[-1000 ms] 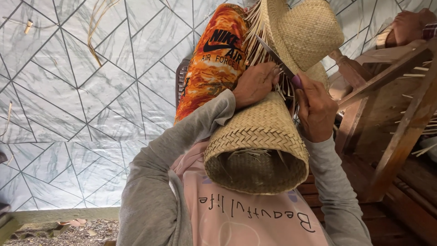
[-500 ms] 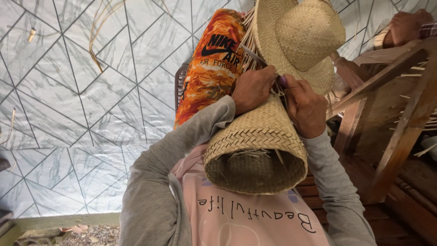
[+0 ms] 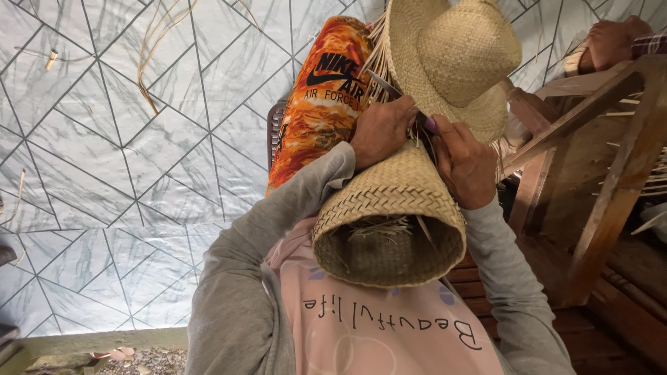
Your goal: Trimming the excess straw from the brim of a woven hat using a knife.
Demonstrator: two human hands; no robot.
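Note:
A half-woven straw hat (image 3: pixel 396 208) rests against my chest with its open crown facing up at me; loose straw ends stick out inside it and at its far edge. My left hand (image 3: pixel 381 132) grips that far edge and the loose strands there. My right hand (image 3: pixel 462 163), with purple nails, pinches strands beside it on the same edge. The two hands almost touch. A finished straw hat (image 3: pixel 451 62) lies just beyond them, with uncut strands fanning from its brim.
An orange patterned fabric roll (image 3: pixel 319 97) lies left of the hats. A wooden frame (image 3: pixel 590 146) and planks stand on the right. Another person's hand (image 3: pixel 615 38) rests at the top right. Grey tiled floor (image 3: pixel 125 173) with stray straw spreads left.
My hands have stayed on the hat's far edge, the fingers shifting slightly among the strands. The view has drifted a little; the woven hat keeps its place.

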